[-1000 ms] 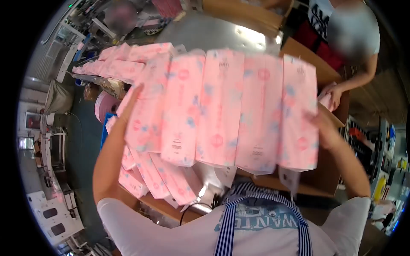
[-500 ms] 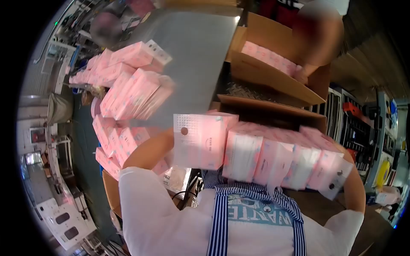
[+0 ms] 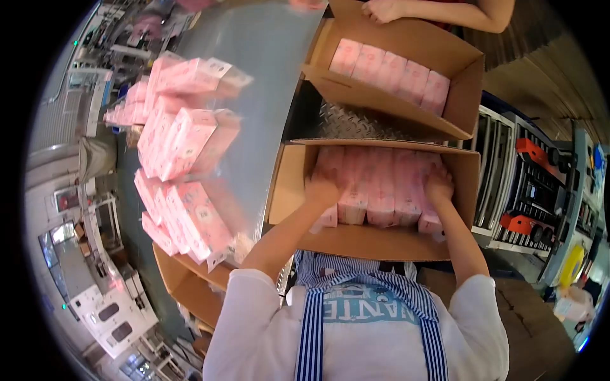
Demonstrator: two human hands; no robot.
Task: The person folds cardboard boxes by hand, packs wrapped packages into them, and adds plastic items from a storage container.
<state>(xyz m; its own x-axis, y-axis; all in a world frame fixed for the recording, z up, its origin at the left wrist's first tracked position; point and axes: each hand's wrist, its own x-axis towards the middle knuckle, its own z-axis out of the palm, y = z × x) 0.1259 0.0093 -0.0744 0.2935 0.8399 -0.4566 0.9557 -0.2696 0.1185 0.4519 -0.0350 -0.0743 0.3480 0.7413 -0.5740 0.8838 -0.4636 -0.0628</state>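
A row of several pink plastic-wrapped tissue packs (image 3: 380, 185) stands inside the near cardboard box (image 3: 375, 244). My left hand (image 3: 323, 189) is at the row's left end, its fingers pressed on the packs there. At the opposite end, my right hand (image 3: 438, 184) grips the last packs close to the box's right wall. The row is squeezed between both hands, and some fingertips are hidden down among the packs. The box's left flap (image 3: 287, 184) is folded outward.
A second cardboard box (image 3: 394, 108) with a row of pink packs (image 3: 387, 71) stands beyond mine; a co-worker's hand (image 3: 382, 10) is at its far edge. Piles of pink packs (image 3: 190, 143) lie on the metal table (image 3: 254, 82) at left. Roller racks (image 3: 502, 171) stand at right.
Both hands have carried the row of tissue packs forward and down from in front of my chest into the near box. The co-worker's hand has come out of the far box.
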